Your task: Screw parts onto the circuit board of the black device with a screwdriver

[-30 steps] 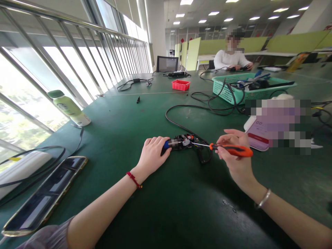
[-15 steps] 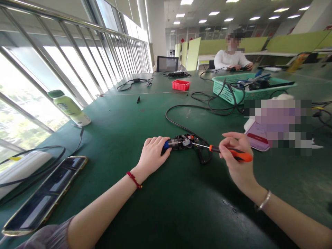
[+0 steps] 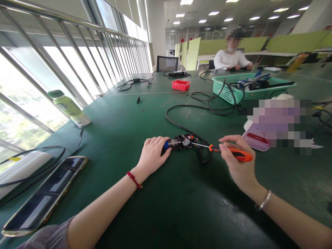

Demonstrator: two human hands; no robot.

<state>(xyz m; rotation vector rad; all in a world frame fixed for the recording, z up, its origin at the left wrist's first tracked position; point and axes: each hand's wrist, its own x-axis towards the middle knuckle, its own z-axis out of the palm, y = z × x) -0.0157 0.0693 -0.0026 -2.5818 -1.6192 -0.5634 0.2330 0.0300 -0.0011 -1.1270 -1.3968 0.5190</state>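
Observation:
On the green table (image 3: 124, 117) lies a small black device (image 3: 181, 142) with a blue end and exposed inner parts at its right. My left hand (image 3: 153, 152) is closed round the blue end. My right hand (image 3: 237, 160) grips an orange and black screwdriver (image 3: 242, 155) by its handle. The screwdriver's shaft points left, and its tip reaches the exposed parts; the exact contact is too small to tell. A black cable loops beside the device's right end and runs back across the table.
A turquoise basket (image 3: 233, 94) of tools and cables and a red tray (image 3: 181, 85) stand farther back. A bottle (image 3: 70, 108) and phone (image 3: 46, 193) are at left, another phone (image 3: 255, 138) at right. A person (image 3: 230, 58) sits across.
The fingers of my right hand have shifted slightly on the screwdriver handle. My left hand and the device stay in place.

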